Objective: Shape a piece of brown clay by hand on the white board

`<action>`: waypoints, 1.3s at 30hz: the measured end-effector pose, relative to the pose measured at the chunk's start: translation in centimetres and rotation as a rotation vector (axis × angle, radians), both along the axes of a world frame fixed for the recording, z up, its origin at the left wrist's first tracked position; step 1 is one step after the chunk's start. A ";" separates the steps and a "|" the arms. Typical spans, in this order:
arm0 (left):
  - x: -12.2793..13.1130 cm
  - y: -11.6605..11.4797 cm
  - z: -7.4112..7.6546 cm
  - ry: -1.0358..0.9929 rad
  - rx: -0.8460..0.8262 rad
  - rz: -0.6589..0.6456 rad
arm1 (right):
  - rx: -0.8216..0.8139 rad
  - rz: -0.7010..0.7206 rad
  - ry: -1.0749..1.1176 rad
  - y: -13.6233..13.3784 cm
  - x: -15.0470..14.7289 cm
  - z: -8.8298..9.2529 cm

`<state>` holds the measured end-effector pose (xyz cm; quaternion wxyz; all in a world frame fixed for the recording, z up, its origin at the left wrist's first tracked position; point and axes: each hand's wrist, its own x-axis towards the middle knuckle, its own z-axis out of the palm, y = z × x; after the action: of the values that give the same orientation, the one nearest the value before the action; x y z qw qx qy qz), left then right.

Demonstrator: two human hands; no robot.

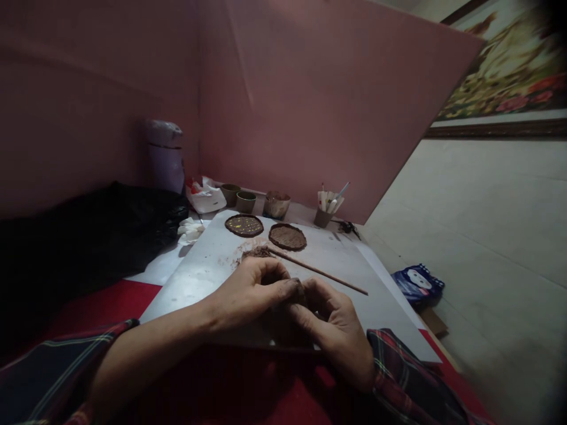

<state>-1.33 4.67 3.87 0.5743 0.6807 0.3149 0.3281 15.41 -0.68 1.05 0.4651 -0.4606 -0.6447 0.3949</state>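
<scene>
My left hand and my right hand meet over the near edge of a white board. Between their thumbs and fingers is a dark brown, clay-like lump, mostly covered by the hands. The fingertips look smudged with brown. Just beyond the left hand lies a crumbly brown heap with crumbs scattered round it. A thin brown stick slants across the board past the right hand. Farther back lie two round brown discs: one disc has yellow dots, the other disc is plain and rough.
Along the back stand small cups, a brown-smeared tub and a holder with pens. On the left are a black bag, a lilac bottle and crumpled tissue. A blue packet lies right.
</scene>
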 end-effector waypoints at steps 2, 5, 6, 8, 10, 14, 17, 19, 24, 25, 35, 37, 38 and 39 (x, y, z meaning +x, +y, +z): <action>-0.1 0.0 0.2 0.001 -0.001 -0.001 | -0.011 0.015 0.026 0.0 0.1 -0.1; -0.2 0.0 0.3 0.000 0.022 0.009 | -0.019 0.012 0.037 0.1 0.2 -0.1; -0.1 0.0 0.3 0.000 0.023 0.012 | -0.017 0.008 0.031 0.1 0.1 -0.1; 0.0 0.0 0.1 0.001 0.020 0.017 | -0.002 0.004 0.011 0.1 0.1 -0.1; 0.2 0.0 -0.1 0.008 0.032 0.034 | 0.015 -0.003 -0.016 0.1 0.0 0.0; 0.4 0.0 -0.1 0.014 0.064 0.057 | 0.008 -0.002 -0.036 0.1 -0.1 0.1; 0.2 0.0 0.0 -0.013 0.019 0.027 | 0.002 0.011 -0.017 0.1 0.0 0.1; 0.1 0.0 0.1 -0.030 -0.012 0.013 | 0.002 0.004 -0.015 0.1 0.1 0.0; 0.4 -0.1 0.1 -0.051 -0.082 0.024 | -0.008 -0.003 -0.029 0.0 0.2 0.0; 0.4 -0.1 0.0 -0.055 -0.095 0.023 | -0.006 -0.003 -0.030 0.0 0.1 0.0; 0.1 0.0 -0.2 -0.060 -0.081 -0.052 | 0.011 -0.002 -0.022 0.1 0.2 0.0; 0.2 0.0 -0.2 -0.051 -0.055 -0.026 | 0.024 -0.005 -0.031 0.1 0.2 0.0; 0.2 0.0 -0.2 -0.048 -0.043 -0.010 | 0.030 -0.008 -0.041 0.1 0.1 0.1; 0.3 0.0 -0.3 -0.048 -0.034 0.002 | 0.034 -0.010 -0.051 0.1 0.1 0.1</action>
<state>-1.06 4.70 3.59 0.5929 0.6624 0.3074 0.3395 15.48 -0.56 1.17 0.4580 -0.4658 -0.6607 0.3698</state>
